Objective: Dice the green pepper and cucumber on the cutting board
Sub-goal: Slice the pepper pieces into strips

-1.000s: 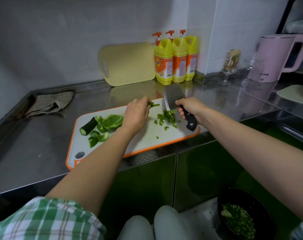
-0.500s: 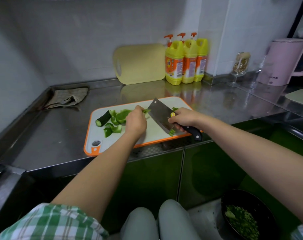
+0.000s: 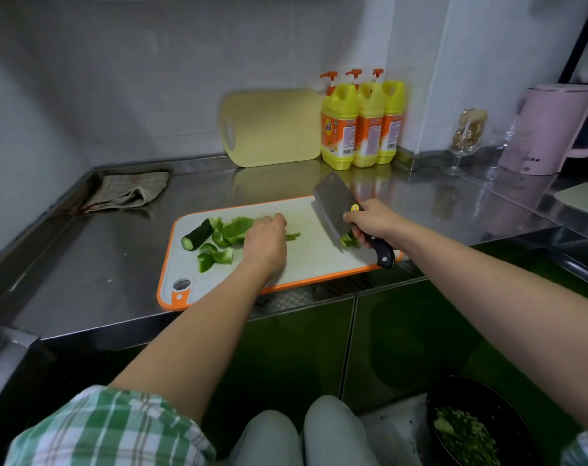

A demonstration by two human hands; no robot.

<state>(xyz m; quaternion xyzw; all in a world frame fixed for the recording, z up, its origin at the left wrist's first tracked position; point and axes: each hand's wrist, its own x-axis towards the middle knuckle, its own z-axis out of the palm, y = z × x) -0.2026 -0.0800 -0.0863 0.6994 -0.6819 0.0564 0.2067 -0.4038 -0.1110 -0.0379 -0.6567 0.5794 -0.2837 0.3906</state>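
Far left, a crumpled cloth (image 3: 128,193) sits on the steel counter (image 3: 84,264), tucked in the back corner. Next we hit the white cutting board (image 3: 185,264) with the orange rim, lying near the counter's front edge. On its left end is a dark stub of cucumber (image 3: 197,234), and the green pepper (image 3: 234,230) chunks are piled right against it.

The left hand (image 3: 265,242) is palm-down over those chunks with its fingers bent onto them. Honestly, we can't tell if it's pinching or just pressing. A couple of pepper strips (image 3: 292,236) poke out from under it on the right.

Behind all that, a yellow board (image 3: 272,127) leans on the wall.

Then comes the cleaver (image 3: 333,203), its blade tilted with the edge down by a little heap of diced pepper (image 3: 349,242). Three soap bottles (image 3: 360,122) stand at the back. The right hand (image 3: 375,222) is wrapped tight round the cleaver's black handle.

Further right there's a glass (image 3: 467,136), a black bowl (image 3: 470,428) of chopped greens down low, and a pink kettle (image 3: 551,129).
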